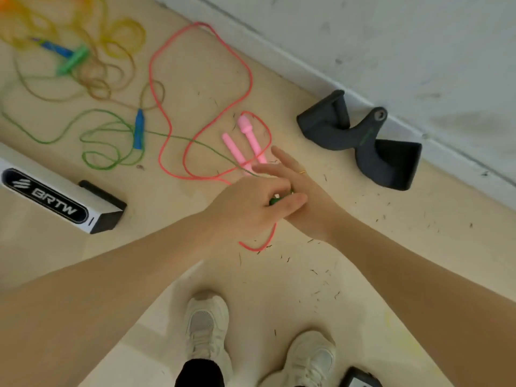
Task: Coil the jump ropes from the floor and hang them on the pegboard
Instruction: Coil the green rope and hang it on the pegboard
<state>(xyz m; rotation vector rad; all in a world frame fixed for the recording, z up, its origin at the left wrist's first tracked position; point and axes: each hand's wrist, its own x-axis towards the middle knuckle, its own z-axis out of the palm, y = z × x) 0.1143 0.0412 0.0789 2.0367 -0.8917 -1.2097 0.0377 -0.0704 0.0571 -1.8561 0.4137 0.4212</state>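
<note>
Several jump ropes lie tangled on the beige floor. My left hand (251, 208) is closed on a green handle (275, 201), and a thin green rope (111, 127) runs from it leftward to a blue handle (138, 129). My right hand (296, 188) lies under and beside the left hand with its fingers stretched out, touching the green handle. Just beyond the hands rest two pink handles (245, 141), joined by a looping pink rope (201, 79). A yellow-orange rope (111, 43) with a blue and a green handle (73, 59) is piled at the top left.
A dark grey pair of handles (360, 141) sits against the white wall (391, 37) at the right. A white and black bar marked BRTW (55, 199) lies at the left. My two pale shoes (208, 328) stand at the bottom, next to a dark object (360, 379).
</note>
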